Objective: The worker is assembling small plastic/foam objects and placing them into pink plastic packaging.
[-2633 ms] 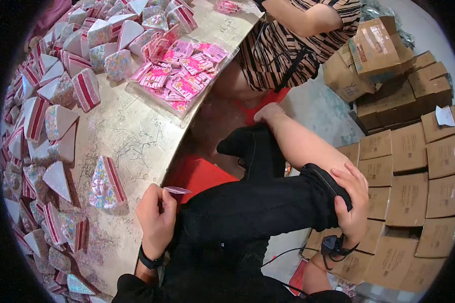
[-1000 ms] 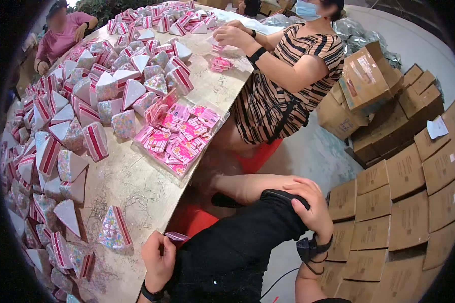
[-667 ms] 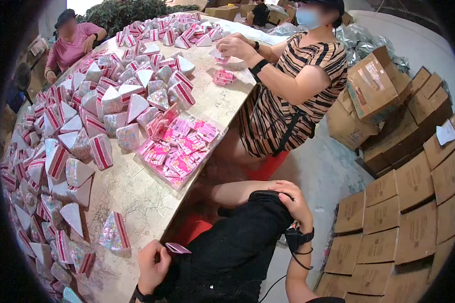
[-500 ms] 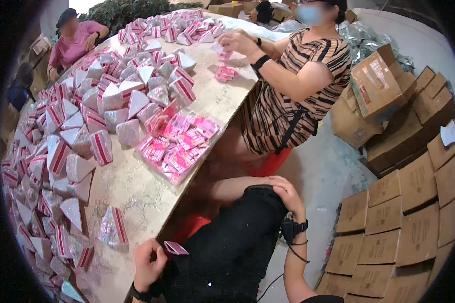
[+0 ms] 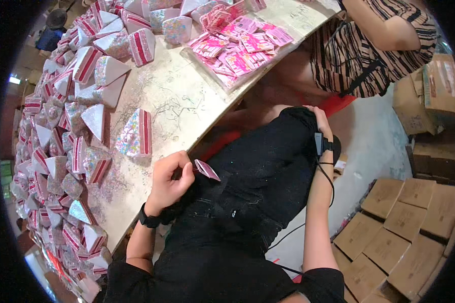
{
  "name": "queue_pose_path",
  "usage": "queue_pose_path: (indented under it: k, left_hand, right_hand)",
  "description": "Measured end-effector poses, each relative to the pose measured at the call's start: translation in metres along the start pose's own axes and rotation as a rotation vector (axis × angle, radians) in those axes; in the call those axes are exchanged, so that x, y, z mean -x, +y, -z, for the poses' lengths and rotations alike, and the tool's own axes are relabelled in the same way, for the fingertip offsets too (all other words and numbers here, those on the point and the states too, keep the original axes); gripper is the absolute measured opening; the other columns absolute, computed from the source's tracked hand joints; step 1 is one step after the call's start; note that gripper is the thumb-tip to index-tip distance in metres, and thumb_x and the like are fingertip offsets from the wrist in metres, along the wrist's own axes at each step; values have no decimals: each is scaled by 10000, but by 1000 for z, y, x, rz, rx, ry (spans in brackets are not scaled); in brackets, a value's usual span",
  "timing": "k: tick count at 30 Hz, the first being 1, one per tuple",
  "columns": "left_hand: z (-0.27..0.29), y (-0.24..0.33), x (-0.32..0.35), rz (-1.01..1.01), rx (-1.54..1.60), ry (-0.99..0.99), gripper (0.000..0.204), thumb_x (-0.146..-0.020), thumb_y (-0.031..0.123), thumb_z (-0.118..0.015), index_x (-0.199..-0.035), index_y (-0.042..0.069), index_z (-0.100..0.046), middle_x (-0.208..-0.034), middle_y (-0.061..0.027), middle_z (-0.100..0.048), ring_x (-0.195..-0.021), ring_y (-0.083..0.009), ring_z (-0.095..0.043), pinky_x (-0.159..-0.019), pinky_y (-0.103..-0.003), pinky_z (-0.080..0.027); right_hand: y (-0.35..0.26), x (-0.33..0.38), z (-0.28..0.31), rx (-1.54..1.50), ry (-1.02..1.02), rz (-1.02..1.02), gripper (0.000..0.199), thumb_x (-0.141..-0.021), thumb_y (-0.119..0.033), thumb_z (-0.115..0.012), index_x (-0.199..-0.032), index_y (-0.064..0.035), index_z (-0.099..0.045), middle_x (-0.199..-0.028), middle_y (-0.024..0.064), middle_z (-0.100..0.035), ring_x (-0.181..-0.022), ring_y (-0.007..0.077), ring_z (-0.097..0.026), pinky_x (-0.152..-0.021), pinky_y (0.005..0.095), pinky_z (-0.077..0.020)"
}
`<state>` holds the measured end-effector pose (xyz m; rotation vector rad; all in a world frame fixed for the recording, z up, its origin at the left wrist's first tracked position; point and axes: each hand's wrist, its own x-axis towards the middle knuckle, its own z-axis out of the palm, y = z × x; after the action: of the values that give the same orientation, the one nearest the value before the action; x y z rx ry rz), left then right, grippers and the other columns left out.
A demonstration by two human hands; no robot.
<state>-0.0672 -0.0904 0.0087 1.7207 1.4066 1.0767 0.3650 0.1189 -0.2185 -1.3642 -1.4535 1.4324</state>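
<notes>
Pink card [image 5: 207, 169]: one, pinched in left hand [image 5: 169, 182].

Right hand [image 5: 322, 123] fingers hidden behind the knee; neighbouring person [image 5: 384, 40] cut off above

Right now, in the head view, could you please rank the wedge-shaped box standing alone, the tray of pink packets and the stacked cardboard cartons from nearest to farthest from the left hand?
1. Wedge-shaped box, just above the left hand.
2. Tray of pink packets, farther up the table.
3. Cardboard cartons, on the floor, far right.
</notes>
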Motion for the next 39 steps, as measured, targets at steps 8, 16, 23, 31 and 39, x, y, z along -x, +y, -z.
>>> queue_pose_path:
  k: [8,16,23,31,39]
  left_hand:
    - [3,2,11,53,41,10,174,-842,-49,-544,-715,25,-452,-625,-40,-456,-522,-115,-372,-483,-265,-300]
    - [0,2,1,74,26,21,173,-849,-49,-541,-715,23,-457,-626,-43,-466,-519,-113,-383,-482,-267,-310]
    - [-3,-1,-1,76,44,31,175,-857,-48,-529,-719,23,-449,-624,-41,-470,-525,-124,-388,-492,-263,-316]
    - [-1,2,-2,81,50,26,170,-863,-46,-528,-727,22,-451,-631,-51,-479,-527,-131,-408,-497,-268,-332]
    - [0,1,-2,59,71,26,149,-872,-46,-517,-746,17,-466,-643,-62,-495,-531,-149,-440,-499,-273,-353]
  right_hand:
    - [0,4,-11,-216,-80,-118,461,-912,-245,-396,-1110,86,-649,-1081,121,-681,-975,215,-611,-931,329,-426]
    - [16,20,22,-96,-58,23,494,-940,-279,-377,-1049,117,-653,-1326,243,-548,-1212,304,-532,-1054,376,-355]
    - [12,23,18,-153,-1,-15,508,-981,-332,-395,-998,95,-668,-1295,240,-570,-1220,310,-526,-1068,396,-341]
    - [23,19,22,-131,-42,41,499,-992,-286,-346,-977,96,-667,-1282,243,-578,-1218,315,-527,-1067,393,-343]
    - [26,18,25,-110,-48,-65,625,-997,-407,-319,-1172,121,-604,-1312,186,-568,-1155,251,-553,-1039,348,-378]
